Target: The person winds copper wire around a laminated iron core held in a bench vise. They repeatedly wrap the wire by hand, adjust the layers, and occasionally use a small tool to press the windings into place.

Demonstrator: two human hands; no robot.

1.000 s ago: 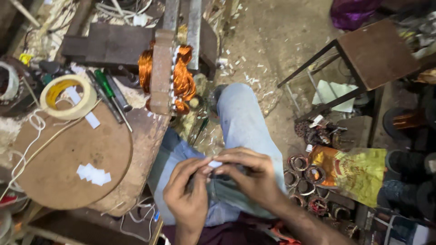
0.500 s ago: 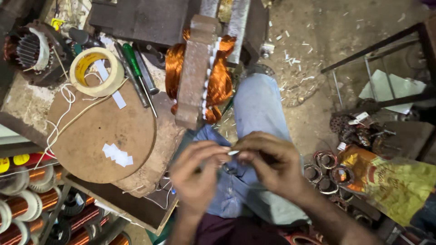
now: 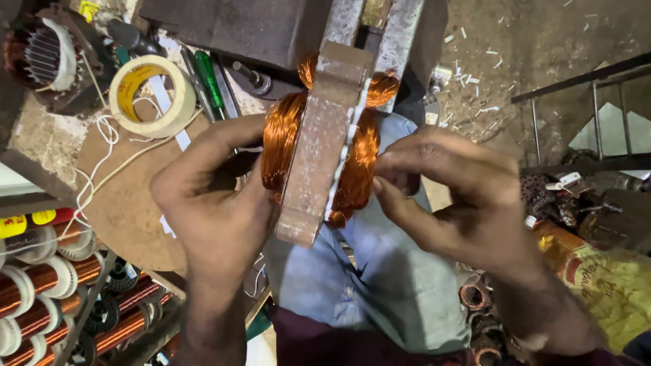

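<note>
At centre frame, a copper coil point(image 3: 281, 139) wound on a rusty former point(image 3: 319, 142) is gripped from both sides by the left hand point(image 3: 217, 196) and right hand point(image 3: 454, 193); a tape roll point(image 3: 146, 95) is seen upper left.

Soft, even light is falling from above, leaving the scene moderately bright and without hard shadows. The copper coil point(image 3: 285, 135) is catching the light and showing glossy orange highlights along its strands. Below the coil, the left hand point(image 3: 217, 210) and right hand point(image 3: 461, 196) are looking slightly soft, being so close to the lens. Left of the coil, the tape roll point(image 3: 146, 95) is staying fairly sharp. Far from the coil, the frame's corners are bending and stretching with wide-angle distortion, and the upper-left corner is sinking into darkness.
</note>
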